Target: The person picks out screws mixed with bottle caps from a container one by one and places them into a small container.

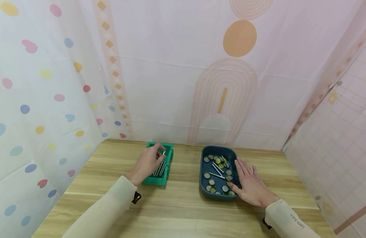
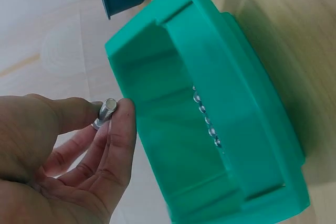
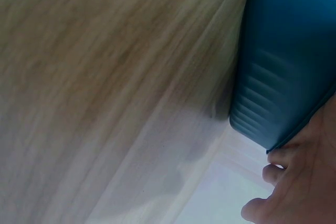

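Above the green bin [image 1: 154, 181], my left hand [image 1: 144, 165] pinches a silver bolt [image 2: 107, 109] between thumb and fingertips, its flat end facing the left wrist camera. Several more bolts [image 1: 160, 170] lie side by side in the near part of the bin; their rounded ends [image 2: 207, 119] form a row in the left wrist view. My right hand [image 1: 251, 185] rests with straight fingers on the right rim of the dark blue tray [image 1: 202, 177], its thumb reaching over the edge. Inside the tray are loose bolts [image 1: 217, 167] and many bottle caps [image 1: 211, 182].
Both containers stand on a wood-grain table [image 1: 183, 208], the bin left of the tray with a strip of tabletop between them. A patterned curtain [image 1: 171, 86] hangs behind the table's far edge and along both sides.
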The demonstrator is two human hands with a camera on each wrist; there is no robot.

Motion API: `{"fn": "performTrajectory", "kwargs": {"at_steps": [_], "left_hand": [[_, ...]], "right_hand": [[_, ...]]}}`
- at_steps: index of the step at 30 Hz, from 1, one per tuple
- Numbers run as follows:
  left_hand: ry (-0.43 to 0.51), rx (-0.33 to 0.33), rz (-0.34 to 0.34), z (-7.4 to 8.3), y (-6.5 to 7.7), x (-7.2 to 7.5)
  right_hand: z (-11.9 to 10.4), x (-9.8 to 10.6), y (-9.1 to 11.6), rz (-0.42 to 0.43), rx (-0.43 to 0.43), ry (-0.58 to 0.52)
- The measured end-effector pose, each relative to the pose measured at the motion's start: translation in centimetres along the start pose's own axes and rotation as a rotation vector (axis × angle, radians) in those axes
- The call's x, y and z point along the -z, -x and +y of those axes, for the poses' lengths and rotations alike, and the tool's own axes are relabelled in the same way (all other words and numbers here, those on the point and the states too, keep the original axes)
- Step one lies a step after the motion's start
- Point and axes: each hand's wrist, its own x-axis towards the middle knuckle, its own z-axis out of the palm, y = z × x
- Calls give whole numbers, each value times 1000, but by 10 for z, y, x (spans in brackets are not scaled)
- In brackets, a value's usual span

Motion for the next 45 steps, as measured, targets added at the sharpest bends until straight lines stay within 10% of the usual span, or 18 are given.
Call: {"fn": "performTrajectory", "kwargs": {"at_steps": [31,45], "left_hand": [[104,286,-205,-7,-12,-14],[26,235,-169,-9,-12,-13]], "right_hand": [[1,0,0,3,-2,10],[2,-1,-1,-1,-1,6]]}}
